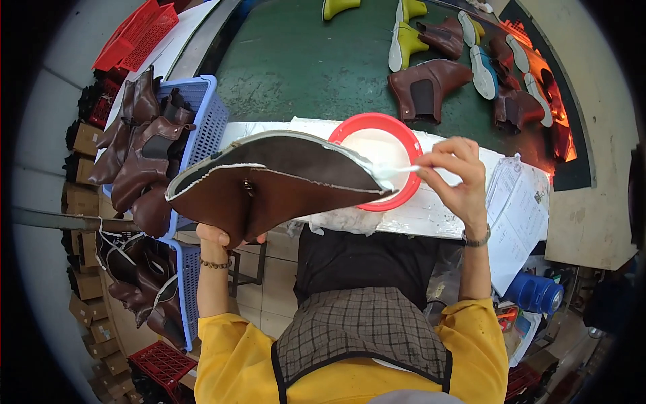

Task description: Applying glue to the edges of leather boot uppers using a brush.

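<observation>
A brown leather boot upper [296, 196] is held up in front of me, its edge with a pale lining turned toward me. My left hand [214, 234] grips it from below at the left, the fingers partly hidden behind the leather. In my right hand [461, 174], thumb and fingers pinch the thin handle of a small brush [406, 169]. White paste coats the brush tip, which touches the right end of the upper's edge. Just behind that spot, a red bowl [410, 138] holds white liquid; the upper covers part of it.
Blue baskets [208, 111] full of brown boot uppers stand at my left. Brown boots [441, 81] and yellow-green lasts [407, 46] rest on a green conveyor belt [296, 67] beyond the white table, near a glowing orange heater [555, 121]. Written papers [515, 209] lie at the right.
</observation>
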A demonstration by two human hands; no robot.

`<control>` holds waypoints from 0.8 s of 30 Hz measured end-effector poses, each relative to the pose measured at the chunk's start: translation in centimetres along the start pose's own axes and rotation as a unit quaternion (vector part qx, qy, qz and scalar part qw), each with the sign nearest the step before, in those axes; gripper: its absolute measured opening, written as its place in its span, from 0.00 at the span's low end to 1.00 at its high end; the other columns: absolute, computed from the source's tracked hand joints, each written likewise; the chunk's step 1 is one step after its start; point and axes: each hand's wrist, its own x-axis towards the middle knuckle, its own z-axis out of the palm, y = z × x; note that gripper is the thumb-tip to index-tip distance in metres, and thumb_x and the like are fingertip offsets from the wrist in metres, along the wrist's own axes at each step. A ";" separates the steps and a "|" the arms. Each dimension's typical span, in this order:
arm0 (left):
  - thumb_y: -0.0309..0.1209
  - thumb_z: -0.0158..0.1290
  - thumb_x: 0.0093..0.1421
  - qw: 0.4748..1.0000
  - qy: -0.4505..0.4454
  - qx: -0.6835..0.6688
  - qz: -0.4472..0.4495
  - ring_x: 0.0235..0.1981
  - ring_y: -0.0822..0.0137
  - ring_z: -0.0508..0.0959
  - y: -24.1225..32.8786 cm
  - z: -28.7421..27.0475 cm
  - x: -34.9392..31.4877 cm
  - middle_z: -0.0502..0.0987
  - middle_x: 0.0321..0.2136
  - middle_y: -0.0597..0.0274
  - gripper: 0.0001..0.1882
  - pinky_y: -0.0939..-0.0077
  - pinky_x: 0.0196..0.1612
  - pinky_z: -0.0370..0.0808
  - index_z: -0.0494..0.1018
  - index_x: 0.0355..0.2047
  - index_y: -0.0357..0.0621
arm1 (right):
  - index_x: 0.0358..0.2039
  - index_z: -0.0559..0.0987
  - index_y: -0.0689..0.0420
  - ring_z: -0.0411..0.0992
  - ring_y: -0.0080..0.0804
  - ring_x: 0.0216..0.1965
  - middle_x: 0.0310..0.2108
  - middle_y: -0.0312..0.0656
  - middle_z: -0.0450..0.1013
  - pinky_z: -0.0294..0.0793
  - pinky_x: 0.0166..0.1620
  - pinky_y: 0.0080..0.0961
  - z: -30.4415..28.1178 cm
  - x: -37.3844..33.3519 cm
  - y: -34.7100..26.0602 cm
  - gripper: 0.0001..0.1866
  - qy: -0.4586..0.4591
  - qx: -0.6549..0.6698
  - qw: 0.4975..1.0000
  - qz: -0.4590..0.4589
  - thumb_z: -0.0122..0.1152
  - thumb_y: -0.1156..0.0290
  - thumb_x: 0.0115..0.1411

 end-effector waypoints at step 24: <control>0.24 0.65 0.46 0.945 -0.124 -0.029 -0.300 0.42 0.52 0.85 -5.2 3.5 5.2 0.83 0.41 0.38 0.41 0.61 0.42 0.82 0.66 0.61 0.23 | 0.35 0.89 0.46 0.71 0.24 0.35 0.34 0.28 0.77 0.58 0.48 0.29 2.5 7.8 -2.7 0.09 -0.093 0.084 0.981 -0.148 0.77 0.68 0.53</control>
